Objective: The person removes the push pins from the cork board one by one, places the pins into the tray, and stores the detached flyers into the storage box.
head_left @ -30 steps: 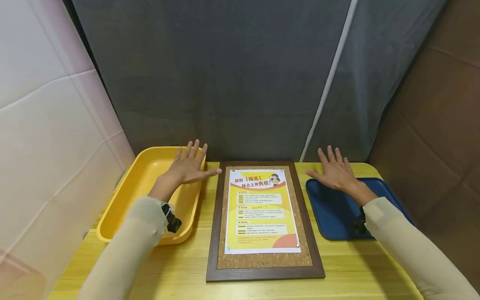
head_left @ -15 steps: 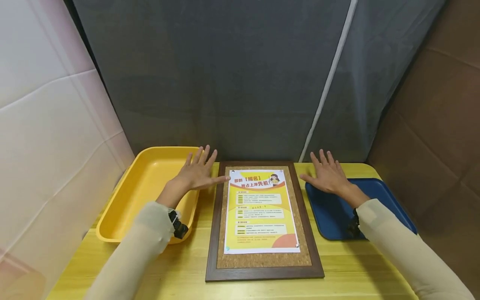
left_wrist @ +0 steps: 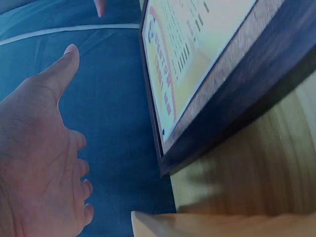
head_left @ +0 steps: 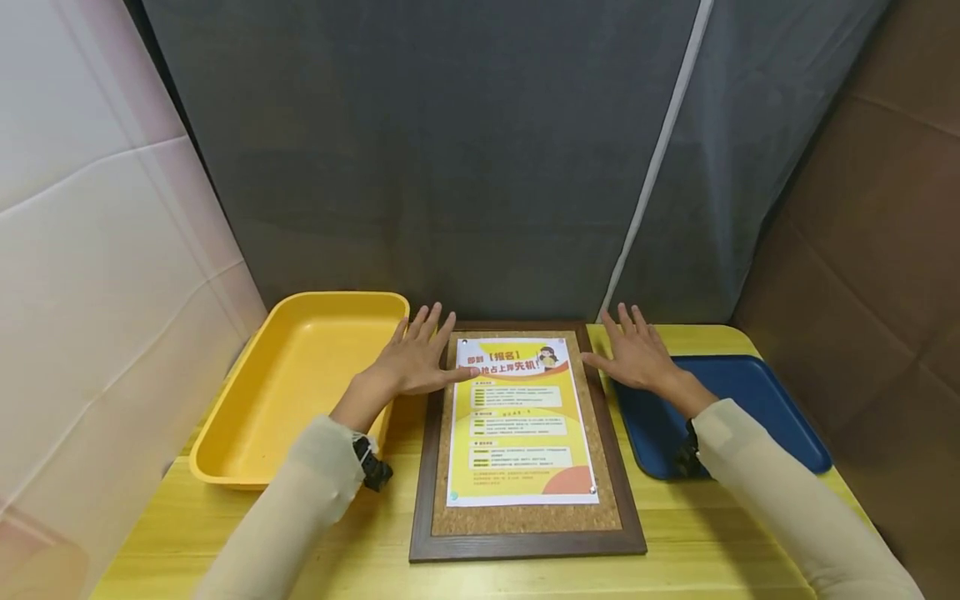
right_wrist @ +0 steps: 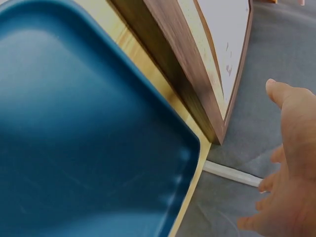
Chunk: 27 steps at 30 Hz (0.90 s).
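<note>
A dark-framed cork board lies on the table, with a yellow and white printed poster fixed to it by pins at the corners. Over the board's far left corner my left hand is spread, fingers straight and thumb pointing inward, holding nothing. My right hand mirrors it above the far right corner, fingers also spread and bare. In the left wrist view the left hand shows apart from the frame's edge. The right wrist view has the right hand off to the side of the board.
On the left stands a deep yellow tray, partly behind the left forearm. A shallow blue tray sits right of the board, under the right forearm. A grey curtain hangs behind the wooden table, with fabric walls at both sides.
Both hands have moved inward from over the two trays toward the far corners of the board, and slightly nearer. The board, poster and trays have stayed put.
</note>
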Each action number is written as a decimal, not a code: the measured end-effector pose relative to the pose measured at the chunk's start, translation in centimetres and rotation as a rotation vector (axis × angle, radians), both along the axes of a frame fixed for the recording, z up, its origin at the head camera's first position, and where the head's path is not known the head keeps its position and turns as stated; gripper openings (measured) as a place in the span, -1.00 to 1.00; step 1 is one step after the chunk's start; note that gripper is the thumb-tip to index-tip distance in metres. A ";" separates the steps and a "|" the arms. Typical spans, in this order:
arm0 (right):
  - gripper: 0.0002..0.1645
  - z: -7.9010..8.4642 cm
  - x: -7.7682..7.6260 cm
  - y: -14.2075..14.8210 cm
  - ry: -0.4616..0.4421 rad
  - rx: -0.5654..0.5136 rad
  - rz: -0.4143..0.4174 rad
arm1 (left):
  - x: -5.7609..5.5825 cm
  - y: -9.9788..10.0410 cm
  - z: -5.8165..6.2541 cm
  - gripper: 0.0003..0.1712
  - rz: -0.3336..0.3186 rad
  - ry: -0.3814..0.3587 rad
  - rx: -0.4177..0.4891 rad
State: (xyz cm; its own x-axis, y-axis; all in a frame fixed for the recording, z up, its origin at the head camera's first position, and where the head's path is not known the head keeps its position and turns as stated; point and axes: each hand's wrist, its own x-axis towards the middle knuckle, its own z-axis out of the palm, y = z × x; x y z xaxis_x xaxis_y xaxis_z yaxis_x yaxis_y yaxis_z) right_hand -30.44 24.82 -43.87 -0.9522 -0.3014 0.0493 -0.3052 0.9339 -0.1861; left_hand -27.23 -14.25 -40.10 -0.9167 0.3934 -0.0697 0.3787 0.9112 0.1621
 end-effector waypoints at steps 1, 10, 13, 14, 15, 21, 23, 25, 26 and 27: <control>0.14 -0.1 0.0 -0.1 0.000 0.002 0.003 | 0.1 0.2 -0.1 0.26 -0.001 0.000 -0.007; 0.13 -0.8 -0.1 -1.5 -0.003 -0.005 0.033 | 0.6 1.5 -1.1 0.29 -0.024 0.004 -0.029; 0.14 -1.1 -0.2 -2.2 0.000 -0.009 0.047 | 0.9 1.8 -1.6 0.29 -0.026 -0.007 -0.012; 0.15 -1.1 -0.2 -2.4 0.001 -0.010 0.052 | 1.0 1.9 -1.8 0.29 -0.025 -0.014 -0.009; 0.14 -1.2 -0.3 -2.6 0.000 -0.009 0.057 | 1.1 2.0 -2.0 0.29 -0.025 -0.021 -0.006; 0.12 -1.5 -0.4 -3.2 -0.010 -0.028 0.065 | 1.4 2.6 -3.3 0.28 -0.039 -0.059 -0.003; 0.11 -1.6 -0.5 -3.3 -0.012 -0.036 0.063 | 1.3 2.7 -3.9 0.28 -0.047 -0.068 -0.003; 0.10 -1.8 -0.6 -3.3 -0.016 -0.047 0.062 | 1.3 2.9 -4.3 0.29 -0.053 -0.076 -0.003; 0.10 -1.9 -0.7 -3.4 -0.019 -0.051 0.058 | 1.4 2.9 -4.5 0.29 -0.055 -0.083 -0.001; 0.09 -2.0 -0.7 -3.4 -0.020 -0.056 0.057 | 1.4 3.0 -4.7 0.29 -0.058 -0.086 0.002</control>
